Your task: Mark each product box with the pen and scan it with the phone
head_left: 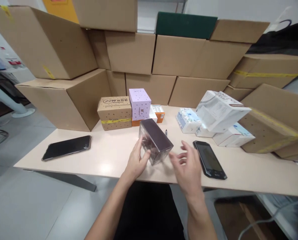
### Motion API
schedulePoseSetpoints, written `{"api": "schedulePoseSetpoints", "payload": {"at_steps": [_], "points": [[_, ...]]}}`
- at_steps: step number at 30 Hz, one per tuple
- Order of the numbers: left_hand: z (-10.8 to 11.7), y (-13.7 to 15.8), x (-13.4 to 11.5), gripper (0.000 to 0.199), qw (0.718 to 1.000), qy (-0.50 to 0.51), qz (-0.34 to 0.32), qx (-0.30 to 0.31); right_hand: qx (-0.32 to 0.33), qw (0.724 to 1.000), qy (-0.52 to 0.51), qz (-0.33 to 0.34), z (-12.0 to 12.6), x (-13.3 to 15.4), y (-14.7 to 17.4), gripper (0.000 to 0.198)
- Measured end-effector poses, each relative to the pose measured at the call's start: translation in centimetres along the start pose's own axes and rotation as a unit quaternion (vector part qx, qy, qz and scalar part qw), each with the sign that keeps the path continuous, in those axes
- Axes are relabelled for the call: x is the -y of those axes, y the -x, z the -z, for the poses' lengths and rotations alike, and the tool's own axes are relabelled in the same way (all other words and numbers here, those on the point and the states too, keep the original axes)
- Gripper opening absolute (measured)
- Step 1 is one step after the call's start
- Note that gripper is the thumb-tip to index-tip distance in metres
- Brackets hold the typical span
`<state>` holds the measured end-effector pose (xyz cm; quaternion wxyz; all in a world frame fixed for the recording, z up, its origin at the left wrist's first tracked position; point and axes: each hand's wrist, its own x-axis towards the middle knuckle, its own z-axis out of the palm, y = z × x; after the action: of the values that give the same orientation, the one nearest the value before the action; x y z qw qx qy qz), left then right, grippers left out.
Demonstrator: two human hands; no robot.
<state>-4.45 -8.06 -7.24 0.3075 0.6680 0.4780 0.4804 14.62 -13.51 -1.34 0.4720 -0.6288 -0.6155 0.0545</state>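
Observation:
My left hand [138, 159] grips the near left side of a box [157, 136] with a dark top and shiny, see-through-looking sides. The box is tilted above the table, close to its front edge. Just right of the box, my right hand [187, 165] is open, its fingers apart and slightly curled, with nothing in them. Whether its thumb touches the box corner I cannot tell. A black handheld device [210, 160] lies beside my right hand. Behind the box, a small pen-like object [166, 132] rests on the table.
A smartphone [67, 147] lies at the table's left. Behind stand a brown printed carton [114, 113], a lilac box [140, 104] and an orange box [160, 116]. Tissue packs [188, 120] and a white package [220, 110] are at the right. Large cardboard boxes [179, 55] wall the back.

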Motion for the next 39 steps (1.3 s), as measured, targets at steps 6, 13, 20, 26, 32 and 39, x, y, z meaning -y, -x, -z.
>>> {"api": "schedulePoseSetpoints", "payload": {"at_steps": [6,13,20,26,32,39], "points": [[-0.4,0.1,0.1,0.060,0.999,0.001,0.027,-0.040,-0.026,0.932,0.331,-0.148,5.3,-7.3,0.2,0.097],[-0.1,0.4,-0.2,0.050,0.992,0.015,0.001,-0.129,0.044,0.913,0.329,-0.235,4.5,-10.5,0.4,0.086],[-0.4,1.3,-2.0,0.034,0.967,-0.028,-0.148,-0.203,-0.080,0.969,0.176,-0.156,2.0,-9.1,1.4,0.088],[-1.0,2.0,-4.3,0.047,0.945,-0.078,-0.259,-0.187,-0.112,0.984,0.020,-0.134,2.0,-2.9,1.3,0.087],[-1.2,1.3,-5.1,0.064,0.940,-0.078,-0.298,-0.150,-0.095,0.994,-0.048,-0.036,1.0,2.6,0.8,0.084],[-1.2,1.0,-5.0,0.074,0.958,-0.109,-0.241,-0.109,-0.100,0.993,-0.001,0.070,-1.4,3.9,-0.1,0.078]]}}
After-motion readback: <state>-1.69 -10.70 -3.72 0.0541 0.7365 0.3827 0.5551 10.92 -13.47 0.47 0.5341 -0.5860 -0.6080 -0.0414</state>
